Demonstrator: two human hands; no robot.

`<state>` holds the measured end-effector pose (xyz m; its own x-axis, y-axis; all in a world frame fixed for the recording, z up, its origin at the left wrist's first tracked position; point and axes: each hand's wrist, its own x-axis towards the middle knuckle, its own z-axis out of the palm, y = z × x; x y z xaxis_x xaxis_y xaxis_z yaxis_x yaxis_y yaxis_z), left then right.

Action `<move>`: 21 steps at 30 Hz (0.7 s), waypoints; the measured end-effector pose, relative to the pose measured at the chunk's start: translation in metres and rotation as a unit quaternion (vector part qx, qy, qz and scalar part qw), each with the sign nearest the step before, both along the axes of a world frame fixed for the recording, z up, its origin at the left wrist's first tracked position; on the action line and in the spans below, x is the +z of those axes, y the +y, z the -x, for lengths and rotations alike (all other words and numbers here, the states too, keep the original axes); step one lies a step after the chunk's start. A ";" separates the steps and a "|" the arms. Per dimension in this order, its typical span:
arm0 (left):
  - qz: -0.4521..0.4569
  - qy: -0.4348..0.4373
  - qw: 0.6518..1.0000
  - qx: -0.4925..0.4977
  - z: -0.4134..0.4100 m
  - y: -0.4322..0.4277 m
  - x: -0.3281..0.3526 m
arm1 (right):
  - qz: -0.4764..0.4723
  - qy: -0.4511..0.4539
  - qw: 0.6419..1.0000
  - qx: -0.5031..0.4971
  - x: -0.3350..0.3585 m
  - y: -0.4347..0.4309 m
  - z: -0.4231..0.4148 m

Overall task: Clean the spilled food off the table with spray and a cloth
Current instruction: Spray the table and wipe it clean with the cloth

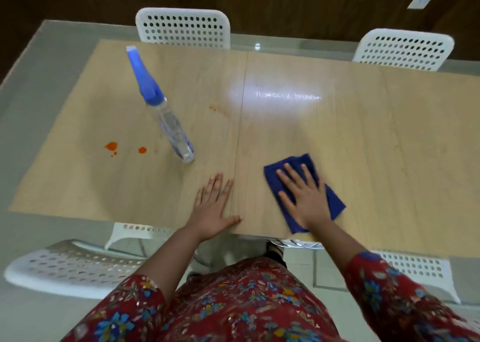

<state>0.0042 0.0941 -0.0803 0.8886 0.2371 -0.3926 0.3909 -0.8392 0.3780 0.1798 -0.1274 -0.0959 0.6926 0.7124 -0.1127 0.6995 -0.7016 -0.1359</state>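
While our right hand lies flat on the blue cloth, fingers straight and spread, pressing it to the table near the front edge, the orange drops sit well off to the left, beyond our left hand, which rests palm down, fingers straight and close together, thumb out. Cloth's long axis runs far-left to near-right. We judge the wipe must travel left past the spray bottle, which stands between cloth and drops; left hand is nearer both. Faint smear further back. Glossy wood-look top with light glare, white perforated chairs around, dark wall behind
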 end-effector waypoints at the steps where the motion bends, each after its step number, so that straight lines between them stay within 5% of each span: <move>1: 0.007 -0.007 1.000 0.005 0.002 -0.001 0.000 | 0.002 -0.003 0.999 -0.054 0.000 -0.001 -0.005; 5: 0.124 -0.055 0.989 0.062 0.009 0.004 0.006 | 0.008 0.006 0.975 -0.220 -0.001 0.029 -0.008; 9: 0.272 -0.183 0.907 0.263 0.017 0.011 0.030 | -0.036 0.018 0.958 -0.283 0.005 0.059 0.012; 15: 0.233 -0.354 0.799 0.426 0.008 0.043 0.079 | -0.108 0.091 0.986 -0.087 0.024 0.149 0.021; 21: 0.170 -0.441 0.748 0.466 0.002 0.073 0.106 | -0.184 0.104 0.977 0.000 0.028 0.224 -0.021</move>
